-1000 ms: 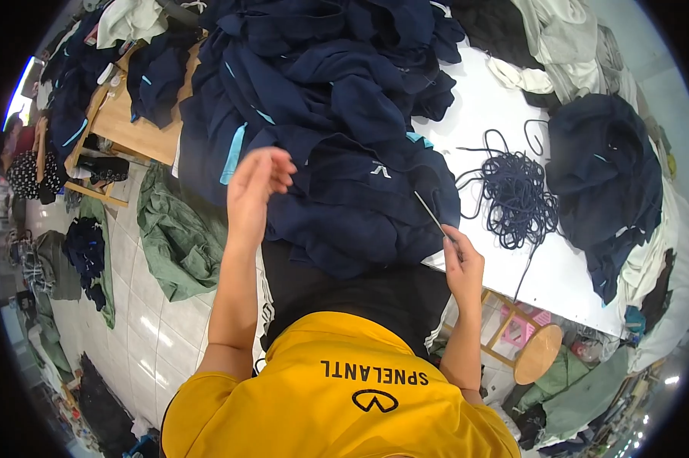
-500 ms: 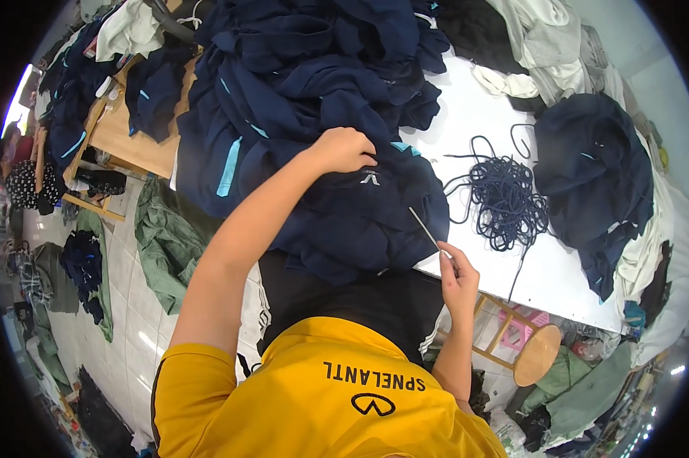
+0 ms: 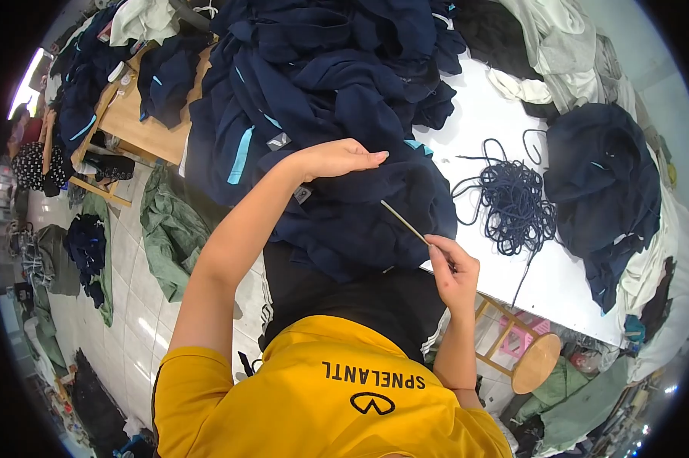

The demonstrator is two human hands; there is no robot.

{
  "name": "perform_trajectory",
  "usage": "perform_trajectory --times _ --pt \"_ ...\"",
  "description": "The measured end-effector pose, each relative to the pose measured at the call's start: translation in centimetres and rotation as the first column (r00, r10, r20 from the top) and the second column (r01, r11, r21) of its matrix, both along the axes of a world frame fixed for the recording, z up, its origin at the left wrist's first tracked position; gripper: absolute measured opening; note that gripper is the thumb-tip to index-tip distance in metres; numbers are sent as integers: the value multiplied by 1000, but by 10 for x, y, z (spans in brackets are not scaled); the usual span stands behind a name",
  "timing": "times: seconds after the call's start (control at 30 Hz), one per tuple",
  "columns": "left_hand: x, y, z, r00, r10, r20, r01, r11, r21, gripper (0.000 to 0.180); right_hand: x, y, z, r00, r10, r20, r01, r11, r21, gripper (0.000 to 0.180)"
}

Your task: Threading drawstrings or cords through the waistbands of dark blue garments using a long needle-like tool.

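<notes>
A large heap of navy fabric garments [image 3: 337, 84] with light-blue strips spreads over the table and down to my lap. My left hand [image 3: 341, 158] is over the nearest navy garment [image 3: 360, 221], thumb and fingers pressed together on a fold of its cloth; the fingertips are partly hidden. Two small grey-white marks show on the cloth beside that wrist. My right hand [image 3: 453, 269] is closed around the lower end of a thin metal rod [image 3: 405, 222]. The rod slants up and left, its tip over the garment, below my left hand.
On the white table [image 3: 482, 107] lies a tangled pile of navy cord [image 3: 516, 206], with another navy garment [image 3: 604, 183] to its right. A round wooden stool [image 3: 535, 362] stands below the table edge. Green cloth [image 3: 169, 229] lies on the floor at left, below a wooden table [image 3: 150, 130].
My left hand has turned flatter, and the cloth under it has shifted, moving a grey-white mark left. The rod's tip has moved left over the garment; my right hand has barely shifted.
</notes>
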State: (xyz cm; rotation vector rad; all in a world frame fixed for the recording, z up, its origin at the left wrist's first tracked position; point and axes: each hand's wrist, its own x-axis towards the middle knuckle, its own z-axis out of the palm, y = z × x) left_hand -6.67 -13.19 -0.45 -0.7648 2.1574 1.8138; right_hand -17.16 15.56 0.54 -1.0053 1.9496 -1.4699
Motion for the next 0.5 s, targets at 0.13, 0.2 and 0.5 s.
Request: perform_trajectory --times 0.13,0.2,0.5 --pt "-2 4 3 998 -43 55 42 999 24 59 3 -14 1 993 47 -110 -52 998 -40 16" --pt "-3 5 1 996 -64 59 62 997 39 59 3 -17 3 980 55 -190 -56 998 -3 16" --pt "-6 14 3 998 -64 15 63 993 96 55 7 -23 0 975 57 -216 -62 998 -17 15"
